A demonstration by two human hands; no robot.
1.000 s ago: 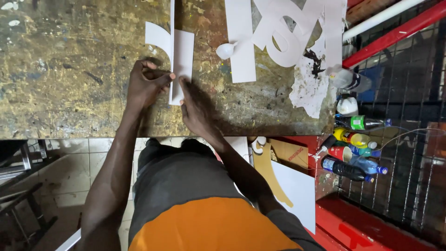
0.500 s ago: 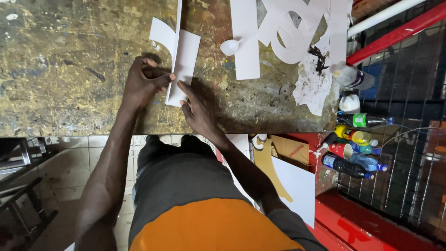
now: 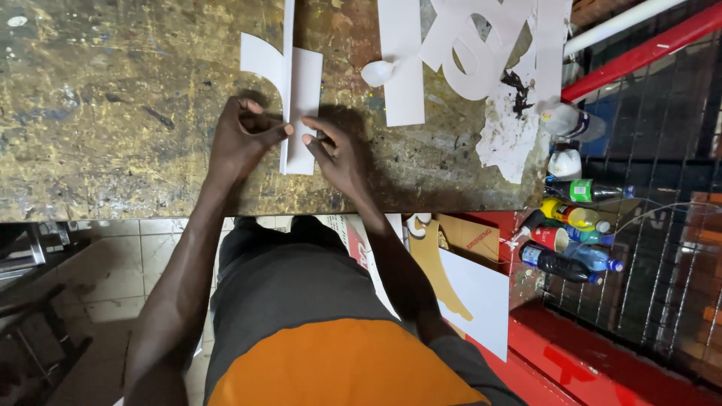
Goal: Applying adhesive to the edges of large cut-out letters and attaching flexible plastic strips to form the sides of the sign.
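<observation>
On a worn, paint-stained workbench lies a white cut-out sheet piece with a thin white strip standing on edge along it. My left hand pinches the near end of that strip between thumb and fingers. My right hand rests on the lower part of the white piece, fingertips pressing beside the strip. The two hands almost touch at the strip's near end.
More white cut-out shapes and a white rectangle lie at the bench's back right, beside a crumpled white scrap. Several bottles stand at the right on a red frame. White and brown board pieces lean below.
The view has shifted a little. My right hand's fingers have slid closer to the strip's near end, meeting my left hand's fingertips.
</observation>
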